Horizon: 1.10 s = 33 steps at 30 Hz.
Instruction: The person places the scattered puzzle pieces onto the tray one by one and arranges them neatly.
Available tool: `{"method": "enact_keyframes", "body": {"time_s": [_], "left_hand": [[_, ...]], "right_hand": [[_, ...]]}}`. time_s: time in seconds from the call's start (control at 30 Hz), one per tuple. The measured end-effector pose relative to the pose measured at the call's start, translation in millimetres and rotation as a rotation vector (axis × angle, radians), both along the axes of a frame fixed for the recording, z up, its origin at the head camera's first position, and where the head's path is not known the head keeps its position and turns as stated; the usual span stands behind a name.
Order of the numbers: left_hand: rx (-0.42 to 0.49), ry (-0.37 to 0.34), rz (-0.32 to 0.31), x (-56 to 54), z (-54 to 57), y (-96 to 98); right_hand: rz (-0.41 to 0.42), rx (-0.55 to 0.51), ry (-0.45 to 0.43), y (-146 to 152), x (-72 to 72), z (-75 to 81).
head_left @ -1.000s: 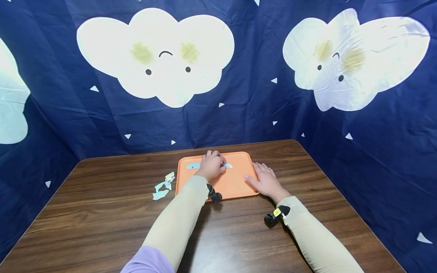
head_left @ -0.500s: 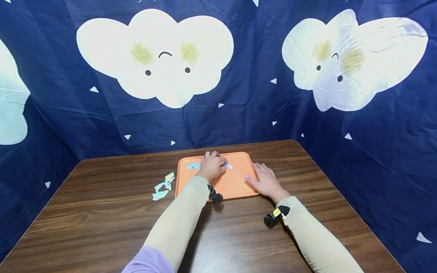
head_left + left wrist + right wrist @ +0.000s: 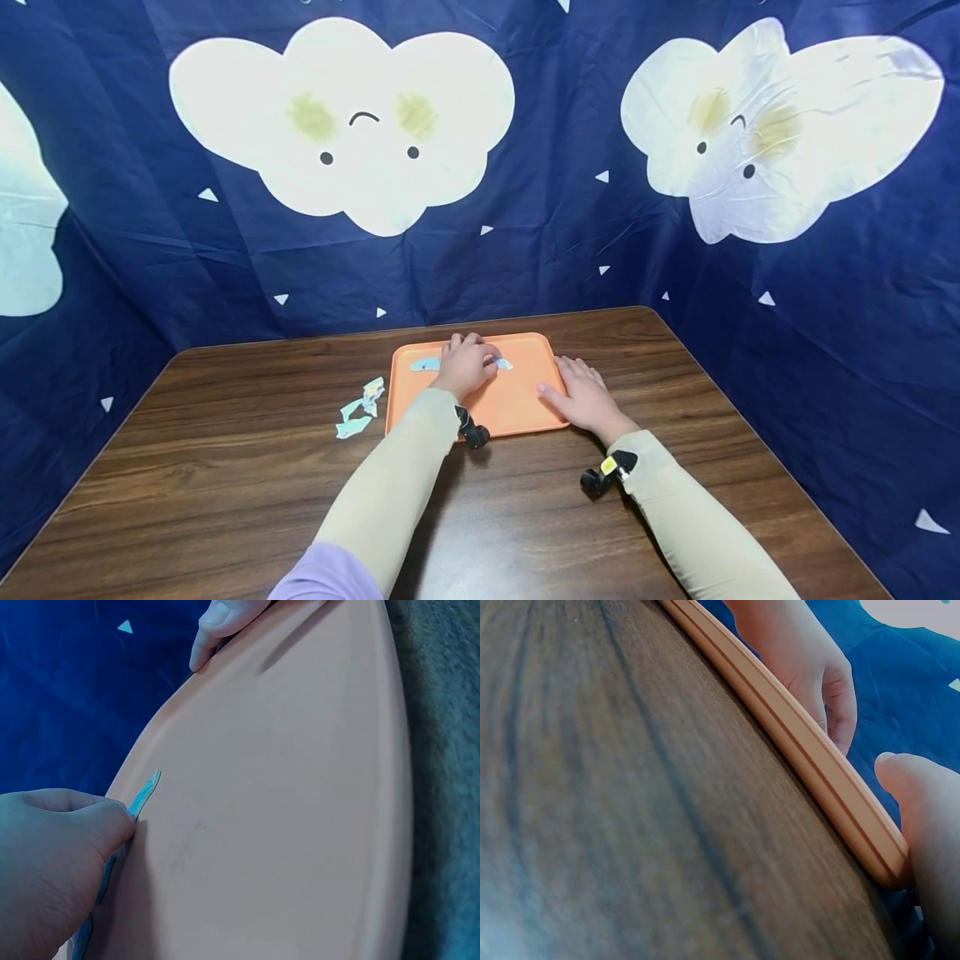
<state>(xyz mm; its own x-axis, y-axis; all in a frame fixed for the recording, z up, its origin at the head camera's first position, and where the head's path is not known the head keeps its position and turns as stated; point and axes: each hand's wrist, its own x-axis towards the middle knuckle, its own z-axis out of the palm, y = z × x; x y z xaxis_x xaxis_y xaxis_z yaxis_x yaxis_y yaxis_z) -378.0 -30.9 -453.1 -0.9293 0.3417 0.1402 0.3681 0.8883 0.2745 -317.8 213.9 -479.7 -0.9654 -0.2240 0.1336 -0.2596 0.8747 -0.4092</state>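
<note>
My left hand (image 3: 463, 367) is low over the orange tray (image 3: 525, 408), fingers bent, pinching a small torn piece of light blue paper (image 3: 504, 364) between thumb and fingertips. In the left wrist view part of that paper (image 3: 144, 793) sticks out past the fingertips. Another blue paper piece (image 3: 424, 364) lies on the tray left of this hand, which covers the stretch between the two. At the tray's right edge rests my right hand (image 3: 588, 400), its fingers stretched along the outside and its thumb (image 3: 891, 769) over the rim.
Several torn pale paper scraps (image 3: 352, 427) lie on the brown wooden table (image 3: 225, 467), just left of the tray. A dark blue curtain (image 3: 555, 267) with white clouds hangs behind and beside the table.
Almost nothing differs. The piece at the left fingertips has shifted very slightly on the tray; the right hand has stayed at the tray's edge.
</note>
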Motion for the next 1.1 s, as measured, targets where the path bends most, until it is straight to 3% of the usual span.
{"method": "enact_keyframes", "body": {"time_s": [0.27, 0.53, 0.83, 1.1], "left_hand": [[0.070, 0.018, -0.031, 2.1, 1.8, -9.3], [0.189, 0.104, -0.043, 15.4, 13.7, -35.9], [0.244, 0.168, 0.045, 40.9, 29.4, -83.4], [0.245, 0.214, 0.133, 61.5, 32.9, -130.8]], "right_hand": [[0.005, -0.006, 0.005, -1.1, 1.5, 0.2], [0.003, -0.005, 0.015, 0.6, 3.1, 1.0], [0.002, -0.001, 0.002, 1.9, 2.0, 1.7], [0.008, -0.006, 0.006, 0.0, 1.4, 0.7]]}}
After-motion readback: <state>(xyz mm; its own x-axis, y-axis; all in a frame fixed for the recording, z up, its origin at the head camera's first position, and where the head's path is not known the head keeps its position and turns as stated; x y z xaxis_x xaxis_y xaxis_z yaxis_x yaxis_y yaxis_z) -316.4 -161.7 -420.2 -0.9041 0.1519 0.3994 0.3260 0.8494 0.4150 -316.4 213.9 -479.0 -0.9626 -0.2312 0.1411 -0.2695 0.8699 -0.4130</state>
